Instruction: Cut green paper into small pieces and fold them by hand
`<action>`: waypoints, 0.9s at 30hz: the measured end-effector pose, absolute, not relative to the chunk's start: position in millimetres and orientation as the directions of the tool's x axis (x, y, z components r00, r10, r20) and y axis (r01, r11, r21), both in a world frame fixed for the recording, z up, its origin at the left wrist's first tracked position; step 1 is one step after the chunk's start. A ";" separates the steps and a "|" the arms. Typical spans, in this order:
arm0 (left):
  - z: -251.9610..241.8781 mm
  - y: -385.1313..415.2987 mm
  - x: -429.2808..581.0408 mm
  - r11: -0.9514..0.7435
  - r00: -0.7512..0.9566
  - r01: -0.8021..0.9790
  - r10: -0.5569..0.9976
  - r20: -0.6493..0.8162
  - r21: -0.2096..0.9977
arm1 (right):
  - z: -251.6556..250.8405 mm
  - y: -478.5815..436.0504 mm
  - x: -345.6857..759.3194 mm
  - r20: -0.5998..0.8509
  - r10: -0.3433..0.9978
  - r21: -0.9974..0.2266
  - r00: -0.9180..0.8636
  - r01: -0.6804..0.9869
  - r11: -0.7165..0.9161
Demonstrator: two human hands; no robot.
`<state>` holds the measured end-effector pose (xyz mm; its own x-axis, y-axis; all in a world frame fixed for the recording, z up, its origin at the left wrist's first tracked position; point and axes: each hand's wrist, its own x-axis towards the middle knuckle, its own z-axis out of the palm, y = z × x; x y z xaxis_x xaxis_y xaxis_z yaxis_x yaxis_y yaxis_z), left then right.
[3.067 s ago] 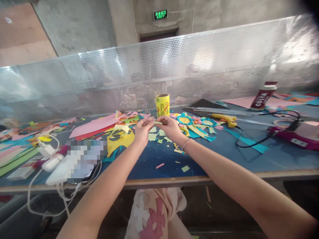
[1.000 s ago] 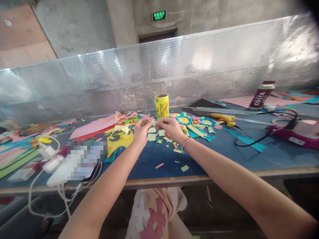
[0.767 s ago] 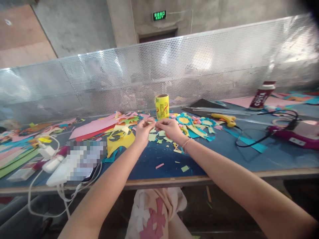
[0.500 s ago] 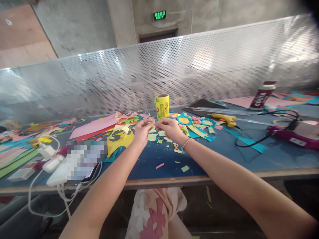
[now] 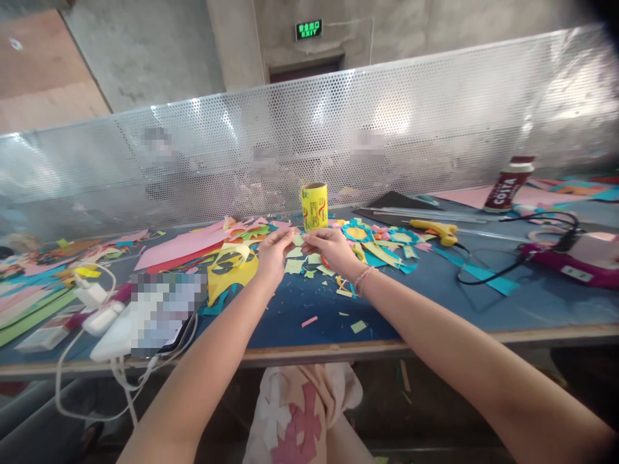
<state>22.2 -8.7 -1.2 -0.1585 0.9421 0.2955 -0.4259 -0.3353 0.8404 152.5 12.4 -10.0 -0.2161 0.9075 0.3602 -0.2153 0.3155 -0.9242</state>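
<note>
My left hand [image 5: 273, 255] and my right hand [image 5: 330, 251] meet above the blue table [image 5: 435, 290], fingertips pinched together on a small pale green paper piece [image 5: 298, 239]. Under and around them lie pale green paper scraps [image 5: 294, 265] and a yellow cut-out sheet [image 5: 232, 267]. A yellow roll [image 5: 314, 206] stands upright just behind the hands. Blue and yellow paper flowers [image 5: 358, 232] lie to the right of my right hand, whose wrist wears a bracelet.
A yellow glue gun [image 5: 436, 231] and a black cable [image 5: 503, 267] lie at the right, near a purple device [image 5: 575, 261] and a dark bottle [image 5: 507, 185]. White chargers and cables [image 5: 101, 316] sit at the left. A perforated metal screen [image 5: 338, 129] closes the table's far side.
The hands have stayed in the same spot, fingertips working the small green piece with slight shifts. Nothing else on the table has moved.
</note>
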 end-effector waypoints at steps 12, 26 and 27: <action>-4.9 -2.1 18.3 -0.395 -0.279 -0.355 0.910 0.307 0.847 | -7.6 13.6 156.0 0.339 0.911 -0.932 -0.236 -0.217 0.291; -11.0 7.0 7.1 -0.399 -0.083 -0.137 0.917 0.390 0.907 | -7.3 13.6 156.2 0.435 0.874 -0.888 -0.218 0.058 0.456; -11.7 8.0 6.5 -0.407 -0.087 -0.104 0.913 0.399 0.907 | -7.0 13.6 155.9 0.438 0.873 -0.884 -0.214 0.073 0.461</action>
<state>6.5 8.0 -11.7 -0.0869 0.9127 0.3993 -0.1043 -0.4069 0.9075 155.9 13.6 -7.0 -0.2145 0.8732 0.4376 0.0730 0.4612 -0.8843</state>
